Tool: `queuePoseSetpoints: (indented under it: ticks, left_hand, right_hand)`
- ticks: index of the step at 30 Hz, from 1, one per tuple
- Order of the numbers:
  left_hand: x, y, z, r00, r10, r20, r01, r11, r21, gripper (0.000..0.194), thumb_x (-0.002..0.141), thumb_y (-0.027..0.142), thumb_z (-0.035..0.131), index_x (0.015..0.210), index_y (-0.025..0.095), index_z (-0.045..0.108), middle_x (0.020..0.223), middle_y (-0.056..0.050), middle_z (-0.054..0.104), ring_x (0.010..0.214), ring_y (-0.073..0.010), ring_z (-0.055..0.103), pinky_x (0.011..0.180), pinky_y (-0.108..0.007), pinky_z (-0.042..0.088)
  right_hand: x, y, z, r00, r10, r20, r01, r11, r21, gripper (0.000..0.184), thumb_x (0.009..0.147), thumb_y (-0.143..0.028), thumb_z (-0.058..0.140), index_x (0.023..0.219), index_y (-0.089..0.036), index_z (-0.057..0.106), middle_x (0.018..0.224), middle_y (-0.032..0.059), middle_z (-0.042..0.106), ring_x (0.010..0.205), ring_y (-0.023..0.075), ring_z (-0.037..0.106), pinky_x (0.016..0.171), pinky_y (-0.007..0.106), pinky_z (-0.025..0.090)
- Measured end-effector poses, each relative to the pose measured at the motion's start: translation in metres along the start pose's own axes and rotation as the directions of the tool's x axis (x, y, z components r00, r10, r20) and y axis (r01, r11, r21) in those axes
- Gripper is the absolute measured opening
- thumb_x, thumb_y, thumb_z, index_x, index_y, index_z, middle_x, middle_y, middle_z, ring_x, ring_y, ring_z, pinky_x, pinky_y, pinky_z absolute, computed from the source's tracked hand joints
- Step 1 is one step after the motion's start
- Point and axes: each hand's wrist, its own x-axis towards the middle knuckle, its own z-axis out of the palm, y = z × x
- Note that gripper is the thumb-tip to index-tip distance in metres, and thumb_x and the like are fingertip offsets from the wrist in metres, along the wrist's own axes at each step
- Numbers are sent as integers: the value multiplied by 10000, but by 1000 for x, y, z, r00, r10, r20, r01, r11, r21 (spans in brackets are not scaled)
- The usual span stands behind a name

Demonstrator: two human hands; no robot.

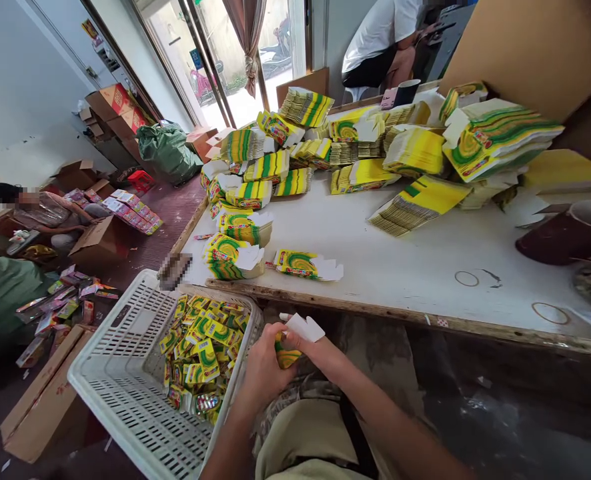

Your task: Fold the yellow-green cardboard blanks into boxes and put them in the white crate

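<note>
Both of my hands meet just in front of my lap, below the table's near edge. My left hand (267, 363) is closed round a small yellow and green carton (288, 358) with white end flaps standing out. My right hand (298, 341) pinches the same carton near its flaps; its fingertips are partly hidden. To the left stands a white plastic crate (125, 393) with many small yellow-green boxes (208, 357) piled inside. On the table edge ahead lies a flat yellow carton (298, 263), beside a stack of flattened cartons (230, 259).
Bundles of flat cartons (265, 167) cover the far side of the white table (315, 233). A dark red cup (570, 230) stands at right. One person (50, 210) sits at left among cardboard boxes (103, 243); another (383, 40) sits beyond the table.
</note>
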Motion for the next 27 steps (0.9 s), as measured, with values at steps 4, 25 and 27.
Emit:
queuePoseSetpoints:
  ticks: [4, 25, 27]
  left_hand:
    - [2, -8, 7, 997, -59, 41, 61, 997, -38, 563, 693, 125, 627, 1225, 190, 456, 1106, -90, 636, 945, -243, 646, 826, -369, 538]
    - [11, -7, -21, 995, -96, 8, 96, 995, -12, 518, 659, 238, 742, 1155, 206, 596, 1093, -75, 713, 971, -266, 687, 862, -403, 560]
    - [19, -3, -20, 997, -77, -9, 77, 997, -1, 515, 671, 249, 744, 1162, 215, 592, 1107, -73, 709, 994, -266, 681, 879, -408, 551]
  right_hand:
    - [-11, 3, 10, 990, -140, -6, 137, 975, -175, 618, 843, -547, 627, 1351, -204, 549, 1422, 150, 552, 1326, 318, 495, 1135, 522, 344]
    - [-3, -46, -31, 910, -252, 328, 411, 640, -649, 192, 762, -170, 763, 942, -231, 789, 1399, 146, 577, 1259, 321, 577, 1039, 466, 464]
    - [2, -44, -30, 932, -278, 233, 362, 688, -629, 164, 712, -170, 802, 869, -219, 795, 1389, 149, 582, 1235, 331, 593, 1029, 484, 464]
